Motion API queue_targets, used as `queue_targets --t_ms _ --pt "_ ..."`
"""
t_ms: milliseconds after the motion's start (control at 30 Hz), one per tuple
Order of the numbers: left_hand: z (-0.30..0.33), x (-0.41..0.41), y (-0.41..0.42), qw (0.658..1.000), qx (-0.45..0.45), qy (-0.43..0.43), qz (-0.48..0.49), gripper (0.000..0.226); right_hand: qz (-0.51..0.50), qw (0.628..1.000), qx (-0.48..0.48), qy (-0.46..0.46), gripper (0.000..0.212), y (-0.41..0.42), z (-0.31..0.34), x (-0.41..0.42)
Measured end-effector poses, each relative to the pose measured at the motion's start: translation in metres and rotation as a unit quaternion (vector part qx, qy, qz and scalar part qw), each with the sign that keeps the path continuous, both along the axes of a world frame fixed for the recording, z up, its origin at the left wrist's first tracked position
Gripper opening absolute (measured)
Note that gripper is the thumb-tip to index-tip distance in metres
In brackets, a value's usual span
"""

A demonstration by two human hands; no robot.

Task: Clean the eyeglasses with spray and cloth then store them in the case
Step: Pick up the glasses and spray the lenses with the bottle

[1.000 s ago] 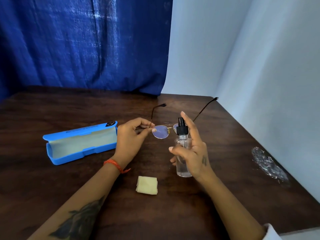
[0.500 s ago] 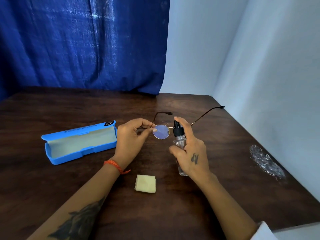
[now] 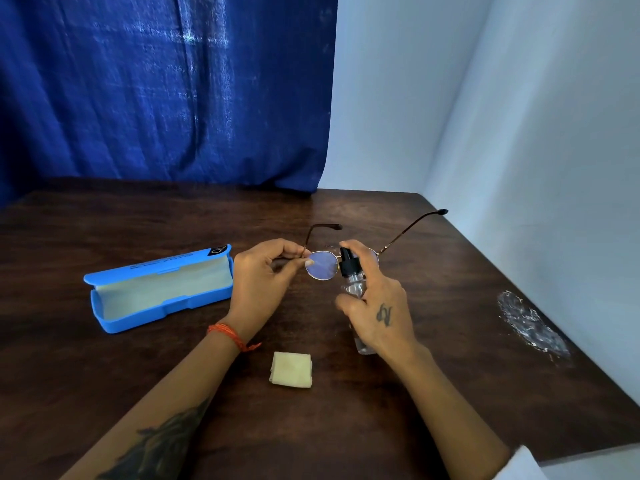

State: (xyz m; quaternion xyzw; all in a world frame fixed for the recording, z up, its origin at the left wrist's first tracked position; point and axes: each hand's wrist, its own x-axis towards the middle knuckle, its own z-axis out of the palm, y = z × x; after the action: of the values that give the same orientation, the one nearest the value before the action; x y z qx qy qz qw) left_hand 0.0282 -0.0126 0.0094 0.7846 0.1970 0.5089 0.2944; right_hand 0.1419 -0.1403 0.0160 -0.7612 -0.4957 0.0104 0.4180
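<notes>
Two hands work over the dark wood-grain table (image 3: 104,393). Compared with a second ago, the right hand (image 3: 377,306) has tipped the spray bottle (image 3: 355,289) over and brought its black nozzle nearer the left lens of the eyeglasses (image 3: 322,265), so by my reading the spraying step is under way and wiping has not begun. Its fingers wrap the clear plastic body, forefinger on the pump top. The left hand (image 3: 263,282) pinches the thin metal frame at its left hinge, arms unfolded toward the far side. The soft, folded yellow cloth (image 3: 291,370) lies near. The rigid blue case (image 3: 156,289) sits open at left, pale lining showing.
</notes>
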Motion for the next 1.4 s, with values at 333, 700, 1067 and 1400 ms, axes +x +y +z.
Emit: queue_targets --t_ms 333,700,1067,1400 --pt "0.001 -0.001 0.000 1.000 0.009 -0.010 -0.007 0.014 0.010 1.000 -0.020 -0.001 0.075 0.001 0.003 -0.002" --pt "0.002 -0.001 0.002 1.000 0.005 -0.021 0.004 0.013 -0.018 0.997 0.066 0.018 0.082 -0.011 0.000 0.003" --pt "0.006 -0.003 0.003 0.999 -0.006 -0.044 0.014 0.011 -0.113 0.989 0.068 -0.066 0.071 -0.019 -0.003 0.019" --pt "0.007 -0.004 0.002 0.998 -0.028 -0.053 0.016 0.010 -0.135 0.977 0.165 -0.026 0.075 -0.018 -0.008 0.028"
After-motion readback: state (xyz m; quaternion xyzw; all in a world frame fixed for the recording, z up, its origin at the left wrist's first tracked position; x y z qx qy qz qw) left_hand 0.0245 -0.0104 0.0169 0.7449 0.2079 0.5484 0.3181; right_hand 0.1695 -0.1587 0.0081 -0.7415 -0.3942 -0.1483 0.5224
